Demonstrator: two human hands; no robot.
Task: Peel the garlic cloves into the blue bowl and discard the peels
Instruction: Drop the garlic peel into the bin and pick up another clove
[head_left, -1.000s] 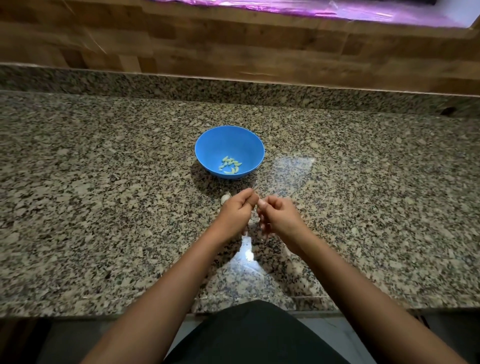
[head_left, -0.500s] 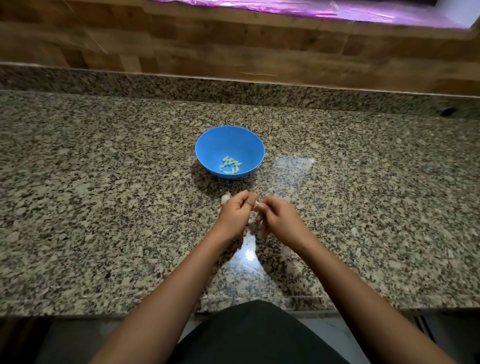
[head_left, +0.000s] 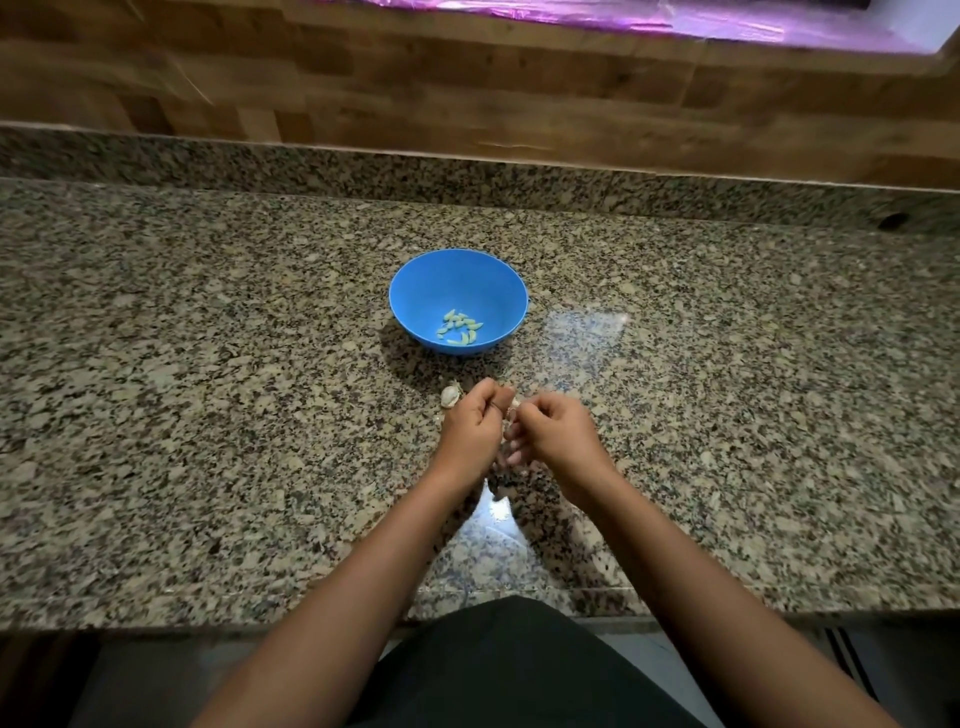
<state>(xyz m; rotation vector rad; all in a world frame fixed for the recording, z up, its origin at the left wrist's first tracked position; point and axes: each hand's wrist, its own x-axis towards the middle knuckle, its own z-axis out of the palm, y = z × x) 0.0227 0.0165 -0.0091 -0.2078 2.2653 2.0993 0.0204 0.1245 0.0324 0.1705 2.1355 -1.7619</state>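
Nearest us, our left hand (head_left: 470, 434) and right hand (head_left: 556, 434) meet over the granite counter (head_left: 208, 415), fingers curled, pinching a small garlic clove (head_left: 514, 404) between them. Just left lies an unpeeled piece of garlic (head_left: 450, 396). Beyond, the blue bowl (head_left: 415, 291) holds peeled cloves (head_left: 460, 328).

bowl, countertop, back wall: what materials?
Blue bowl: looks like plastic, uniform saturated colour, thin rim, soft satin sheen. Countertop: polished granite by the look, speckled beige and black grain with mirror-like glare patches. Back wall: wood or wood-look panelling, brown staggered blocks with visible grain; real or laminate cannot be told.
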